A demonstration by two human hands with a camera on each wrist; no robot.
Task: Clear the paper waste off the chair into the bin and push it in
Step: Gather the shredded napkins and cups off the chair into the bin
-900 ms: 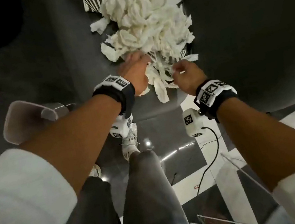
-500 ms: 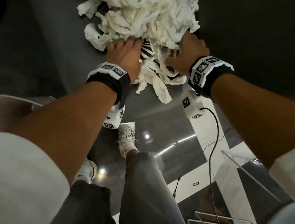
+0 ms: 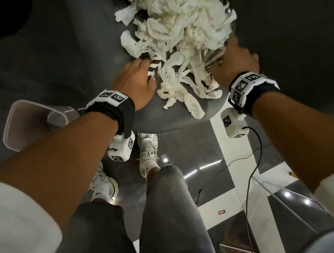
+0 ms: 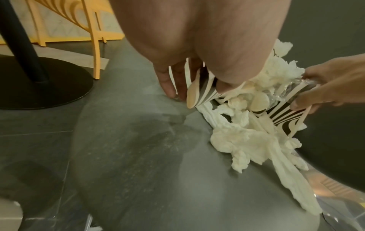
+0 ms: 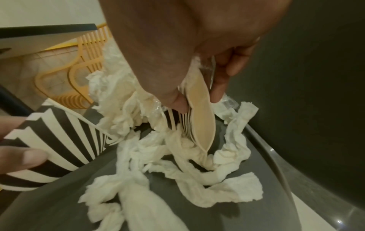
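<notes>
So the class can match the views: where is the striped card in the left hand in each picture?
Head: striped card at centre, at the left hand fingertips.
Left wrist: upper middle, between the fingers.
Right wrist: lower left, edge pinched.
Shared landmark: grey chair seat.

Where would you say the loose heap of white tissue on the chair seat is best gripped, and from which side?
Probably at its two flanks, scooped inward. The tissue heap is loose and sprawling, so a pinch from above would lift only shreds. The left hand and right hand already grip striped paper pieces at its near edge; cupping from both sides should hold it together.
</notes>
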